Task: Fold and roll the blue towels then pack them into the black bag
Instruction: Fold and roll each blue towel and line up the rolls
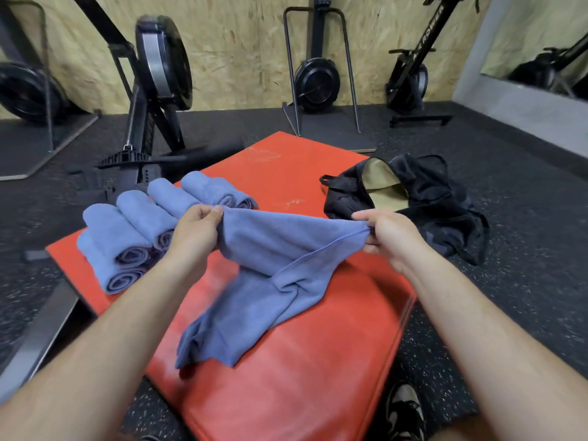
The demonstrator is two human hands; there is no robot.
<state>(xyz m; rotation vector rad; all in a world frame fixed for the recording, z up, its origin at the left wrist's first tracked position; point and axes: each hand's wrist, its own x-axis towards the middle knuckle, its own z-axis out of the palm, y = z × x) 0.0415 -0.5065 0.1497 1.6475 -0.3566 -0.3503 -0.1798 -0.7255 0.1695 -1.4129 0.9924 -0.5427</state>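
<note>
The left hand (194, 230) and right hand (389, 233) each pinch a top corner of a blue towel (261, 281), which drapes onto the red mat (302, 361). Rolled towels (133, 237) lie at the mat's left; the open black bag (413, 198) sits on the floor at its right.

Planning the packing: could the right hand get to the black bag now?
Probably yes: the bag lies open just beyond the right hand, nothing between; but that hand is pinching the towel.

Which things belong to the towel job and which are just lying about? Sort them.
Job: loose towel, pinched by left hand and right hand; rolled towels; black bag; red mat under the towels.
Lying about: rowing machines; mirror; shoe.
</note>
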